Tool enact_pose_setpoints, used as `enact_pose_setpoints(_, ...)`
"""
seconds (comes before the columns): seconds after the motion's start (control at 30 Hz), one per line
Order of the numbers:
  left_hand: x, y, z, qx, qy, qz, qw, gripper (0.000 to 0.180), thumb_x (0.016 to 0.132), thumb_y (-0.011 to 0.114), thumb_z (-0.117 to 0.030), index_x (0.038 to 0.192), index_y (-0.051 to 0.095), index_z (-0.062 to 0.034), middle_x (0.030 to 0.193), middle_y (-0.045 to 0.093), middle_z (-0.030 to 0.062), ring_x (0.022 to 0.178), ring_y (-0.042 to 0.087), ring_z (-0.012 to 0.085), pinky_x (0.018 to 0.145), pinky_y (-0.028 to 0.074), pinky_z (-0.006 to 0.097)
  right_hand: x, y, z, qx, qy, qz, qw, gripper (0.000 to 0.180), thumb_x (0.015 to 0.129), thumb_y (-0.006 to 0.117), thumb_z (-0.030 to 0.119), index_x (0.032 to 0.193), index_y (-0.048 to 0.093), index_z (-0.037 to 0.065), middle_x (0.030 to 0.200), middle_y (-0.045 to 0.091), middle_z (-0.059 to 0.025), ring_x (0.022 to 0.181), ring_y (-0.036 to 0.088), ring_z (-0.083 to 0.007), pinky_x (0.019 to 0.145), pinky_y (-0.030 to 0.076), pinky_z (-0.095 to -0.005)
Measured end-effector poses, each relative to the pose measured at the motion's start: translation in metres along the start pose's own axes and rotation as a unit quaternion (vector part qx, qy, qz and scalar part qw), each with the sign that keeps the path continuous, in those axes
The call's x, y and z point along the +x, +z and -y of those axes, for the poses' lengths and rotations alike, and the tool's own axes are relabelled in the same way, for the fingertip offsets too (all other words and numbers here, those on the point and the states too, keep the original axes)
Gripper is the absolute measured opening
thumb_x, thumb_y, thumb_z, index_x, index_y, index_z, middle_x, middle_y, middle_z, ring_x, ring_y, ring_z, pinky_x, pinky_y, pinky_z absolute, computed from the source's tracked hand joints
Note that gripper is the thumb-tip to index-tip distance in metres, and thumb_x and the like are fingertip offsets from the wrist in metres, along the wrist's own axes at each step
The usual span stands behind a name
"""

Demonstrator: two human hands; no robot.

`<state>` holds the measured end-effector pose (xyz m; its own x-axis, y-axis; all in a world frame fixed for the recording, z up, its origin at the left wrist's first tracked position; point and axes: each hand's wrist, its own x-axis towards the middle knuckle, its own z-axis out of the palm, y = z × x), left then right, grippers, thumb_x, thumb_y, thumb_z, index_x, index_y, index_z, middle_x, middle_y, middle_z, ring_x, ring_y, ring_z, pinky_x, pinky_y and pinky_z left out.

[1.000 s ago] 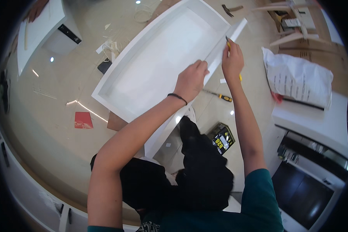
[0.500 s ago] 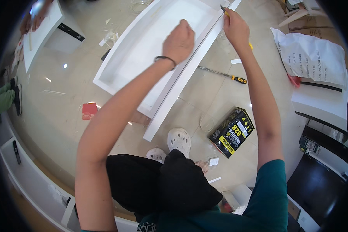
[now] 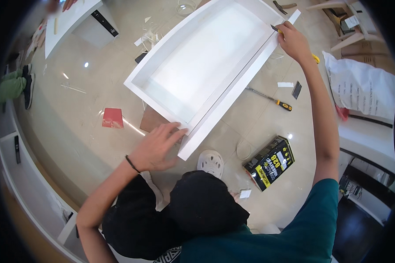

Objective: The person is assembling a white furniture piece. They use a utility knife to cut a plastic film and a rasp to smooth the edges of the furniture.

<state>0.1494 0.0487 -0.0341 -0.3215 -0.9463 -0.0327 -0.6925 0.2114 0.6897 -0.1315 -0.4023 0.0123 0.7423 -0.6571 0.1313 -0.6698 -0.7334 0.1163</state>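
Note:
A shallow white drawer (image 3: 157, 103) lies slantwise on the floor ahead of me, with a long white panel (image 3: 235, 94) along its right side. My left hand (image 3: 159, 147) has its fingers spread, the tips resting on the drawer's near corner. At the far right end my right hand (image 3: 293, 41) is closed around a utility knife (image 3: 275, 29). The dark blade points left, over the line between drawer and panel. Most of the knife's handle is hidden in the fingers. Something yellow (image 3: 315, 58) shows beside my right wrist; I cannot tell what it is.
Right of the drawer lie a file-like tool (image 3: 272, 100) with a yellow-black handle and a black-yellow can (image 3: 271, 162). A hammer (image 3: 284, 6) lies beyond. A white sack (image 3: 360, 85) stands far right, a red sheet (image 3: 113, 118) lies left. Another person's leg (image 3: 12, 88) shows at left.
My left hand has come back from above the drawer to its near corner. The right hand still holds the knife near the panel's far end. The whole view has shifted.

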Motion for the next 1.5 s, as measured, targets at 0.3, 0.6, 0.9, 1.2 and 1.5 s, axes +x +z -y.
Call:
enact_pose_setpoints(0.3,0.043,0.068,0.023,-0.005,0.091,-0.145,0.985,0.089,0.073,0.075,-0.038,0.146,0.046,0.0027,0.148,0.052,0.0183,0.139,0.049,0.0343,0.113,0.035,0.047,-0.01,-0.003,0.035,-0.074,0.006,0.004,0.997,0.025,0.097,0.055,0.008,0.118,0.068,0.008,0.121,0.065,-0.0047,0.1,0.068,-0.0356,0.084,0.057,-0.0467)
enact_pose_setpoints(0.6,0.045,0.086,0.027,-0.031,0.101,-0.21,0.972,0.095,0.067,0.076,-0.038,0.148,0.047,0.0002,0.146,0.058,0.0154,0.134,0.056,0.0311,0.109,0.039,0.045,-0.037,-0.01,0.069,-0.089,0.023,0.026,0.995,0.025,0.098,0.055,0.008,0.119,0.067,0.009,0.122,0.064,-0.0037,0.1,0.069,-0.0346,0.082,0.057,-0.0467)
enact_pose_setpoints(0.9,0.041,0.087,0.028,-0.009,0.093,-0.218,0.971,0.101,0.063,0.078,-0.041,0.148,0.047,0.0014,0.145,0.058,0.0167,0.129,0.057,0.0333,0.108,0.039,0.044,-0.071,-0.045,0.156,-0.068,0.023,0.019,0.997,0.035,0.086,0.055,-0.004,0.115,0.071,0.008,0.115,0.065,-0.0034,0.098,0.07,-0.0288,0.078,0.059,-0.0423)
enact_pose_setpoints(1.2,0.041,0.087,0.03,-0.012,0.099,-0.22,0.97,0.1,0.064,0.078,-0.044,0.147,0.047,0.0028,0.144,0.058,0.0179,0.128,0.058,0.0344,0.107,0.041,0.044,-0.088,-0.067,0.201,-0.018,0.022,0.081,0.996,0.032,0.089,0.056,-0.001,0.116,0.071,0.008,0.112,0.066,-0.0043,0.096,0.071,-0.0293,0.078,0.059,-0.0429)
enact_pose_setpoints(1.5,0.041,0.076,0.029,-0.013,0.122,-0.179,0.976,0.108,0.062,0.08,-0.039,0.153,0.04,0.0041,0.145,0.057,0.0171,0.116,0.059,0.0313,0.104,0.042,0.041,-0.034,-0.019,0.074,-0.059,0.074,0.012,0.995,0.028,0.095,0.058,0.008,0.121,0.069,0.006,0.117,0.067,-0.0123,0.098,0.068,-0.0382,0.085,0.056,-0.0467)
